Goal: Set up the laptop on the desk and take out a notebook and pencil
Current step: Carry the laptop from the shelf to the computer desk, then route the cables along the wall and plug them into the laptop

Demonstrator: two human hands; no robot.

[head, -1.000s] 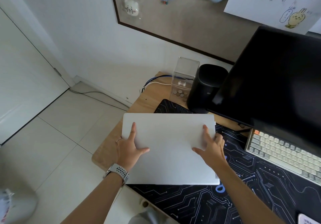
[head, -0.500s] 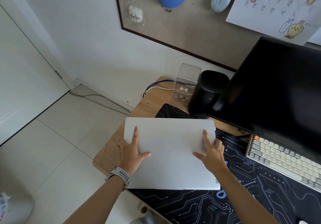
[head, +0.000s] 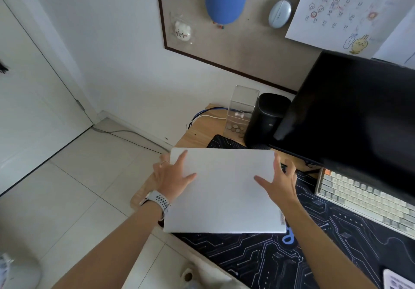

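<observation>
A closed white laptop [head: 224, 190] lies flat on the left end of the wooden desk [head: 197, 131], partly on a black circuit-pattern mat [head: 258, 261]. My left hand [head: 173, 176], with a watch on its wrist, rests on the lid's left side. Its forefinger and thumb are spread on the lid and the other fingers reach past the left edge. My right hand [head: 280, 183] touches the lid's right side with spread, slightly arched fingers near the far right corner. No notebook or pencil is in view.
A dark monitor [head: 348, 113] looms at the right over a pale keyboard [head: 363, 194]. Behind the laptop stand a black cylinder speaker [head: 265, 120] and a clear box with coins [head: 242, 109]. Cables [head: 202, 118] hang off the desk's back-left corner. Tiled floor lies to the left.
The laptop stays in place. My left hand has slid toward the lid's left edge, and my right hand's fingers have spread and arched. The view has tilted up slightly.
</observation>
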